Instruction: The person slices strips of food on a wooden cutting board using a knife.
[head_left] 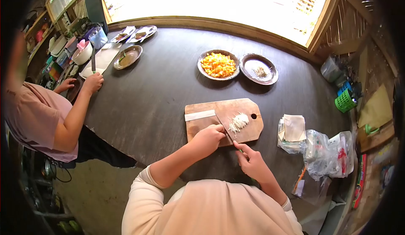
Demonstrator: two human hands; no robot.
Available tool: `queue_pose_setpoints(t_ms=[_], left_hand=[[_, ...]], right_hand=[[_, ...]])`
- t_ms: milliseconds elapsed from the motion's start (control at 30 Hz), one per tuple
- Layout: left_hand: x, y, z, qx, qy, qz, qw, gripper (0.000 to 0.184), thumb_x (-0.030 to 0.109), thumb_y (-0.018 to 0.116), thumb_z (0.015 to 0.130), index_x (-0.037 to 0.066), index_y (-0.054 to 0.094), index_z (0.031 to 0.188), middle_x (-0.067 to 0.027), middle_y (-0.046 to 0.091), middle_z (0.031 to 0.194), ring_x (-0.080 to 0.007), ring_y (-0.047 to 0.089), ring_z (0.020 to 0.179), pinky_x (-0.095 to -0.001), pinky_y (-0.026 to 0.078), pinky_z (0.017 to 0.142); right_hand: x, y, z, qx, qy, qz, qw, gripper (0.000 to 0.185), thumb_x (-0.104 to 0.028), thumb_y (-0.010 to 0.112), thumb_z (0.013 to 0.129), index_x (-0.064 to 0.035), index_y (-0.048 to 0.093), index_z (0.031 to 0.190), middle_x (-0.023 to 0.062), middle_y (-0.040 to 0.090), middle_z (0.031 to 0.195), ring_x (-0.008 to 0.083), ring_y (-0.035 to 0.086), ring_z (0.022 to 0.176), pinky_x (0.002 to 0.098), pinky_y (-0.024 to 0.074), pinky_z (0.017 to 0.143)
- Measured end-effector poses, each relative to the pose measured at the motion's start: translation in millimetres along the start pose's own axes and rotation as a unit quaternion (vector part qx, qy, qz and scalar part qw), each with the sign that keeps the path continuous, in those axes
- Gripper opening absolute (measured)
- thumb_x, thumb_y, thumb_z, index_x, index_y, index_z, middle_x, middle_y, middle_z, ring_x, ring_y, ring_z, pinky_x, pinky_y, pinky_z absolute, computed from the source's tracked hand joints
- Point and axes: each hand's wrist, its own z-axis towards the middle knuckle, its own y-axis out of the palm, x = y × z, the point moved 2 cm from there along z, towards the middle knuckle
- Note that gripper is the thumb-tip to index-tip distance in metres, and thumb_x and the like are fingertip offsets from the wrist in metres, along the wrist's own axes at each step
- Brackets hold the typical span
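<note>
A wooden cutting board (198, 129) with a hole in one end lies on the dark table in front of me. My right hand (249, 161) grips a knife (224, 129) by its green handle, the blade slanting across the board. Close against the blade, my left hand (208, 138) rests on the board with fingers curled; whatever they press on is hidden. Thin white shreds (239, 122) are heaped right of the blade. A flat white strip (199, 115) lies along the board's upper left.
Beyond the board stand a bowl of orange pieces (218, 65) and a plate (270, 79) with a few thin shreds. Plastic bags (318, 154) and a paper stack (294, 127) lie at right. At left, another person (46, 116) holds a knife near a metal plate (134, 51).
</note>
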Motion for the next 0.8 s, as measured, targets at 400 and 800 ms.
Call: queue_pose_setpoints(t_ms=[400,800], left_hand=[[-1,7,-1,0.005,-0.019,0.018,1.000,0.021,-0.001,0.059,0.080,0.002,0.073,0.096,-0.0119,0.065,0.104,-0.0325,0.062,0.101,-0.0388,0.051,0.091],[0,6,-1,0.009,-0.014,0.032,0.999,0.020,-0.001,0.060,0.079,0.000,0.072,0.094,-0.0116,0.065,0.102,-0.0317,0.062,0.099,-0.0383,0.051,0.090]], right_hand=[[-9,3,5,0.013,-0.025,-0.016,0.999,0.033,-0.010,0.057,0.097,-0.0102,0.059,0.130,0.0237,0.057,0.066,0.0193,0.049,0.052,0.0334,0.0462,0.057],[3,6,5,0.012,-0.030,-0.003,0.999,0.033,-0.010,0.057,0.098,-0.0101,0.059,0.131,0.0154,0.056,0.064,0.0195,0.050,0.053,0.0309,0.0435,0.054]])
